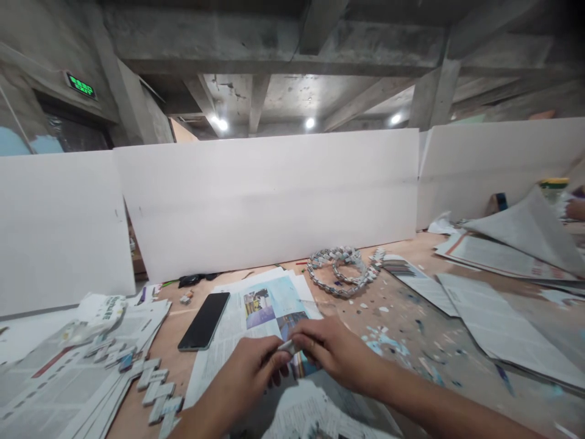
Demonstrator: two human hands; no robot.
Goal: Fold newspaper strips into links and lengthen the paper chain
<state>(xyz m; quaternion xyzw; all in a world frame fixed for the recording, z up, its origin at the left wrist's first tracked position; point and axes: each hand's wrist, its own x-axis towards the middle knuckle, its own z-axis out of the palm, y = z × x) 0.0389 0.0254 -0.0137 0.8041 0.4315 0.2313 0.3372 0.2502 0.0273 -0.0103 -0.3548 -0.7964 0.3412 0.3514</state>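
Between the fingertips of both hands is a small folded strip of paper (287, 347), mostly covered by the fingers. My left hand (256, 366) pinches its left end, and my right hand (324, 347) grips the other end. Below them lies a printed newspaper sheet (237, 329) with coloured pictures. A black phone (205, 321) rests to the left of the sheet. Left of my left forearm, a zigzag chain of folded paper (155, 387) stretches over the table and a newspaper stack (55, 378). Farther back sits a coiled woven paper chain (315, 277).
White boards (274, 201) stand upright along the table's back edge. More newspaper sheets (507, 323) spread over the right side. A crumpled plastic bag (98, 317) is at left, near dark sunglasses (197, 279). Paint marks and paper scraps dot the table (411, 341). Another person's hand (576, 209) shows at far right.
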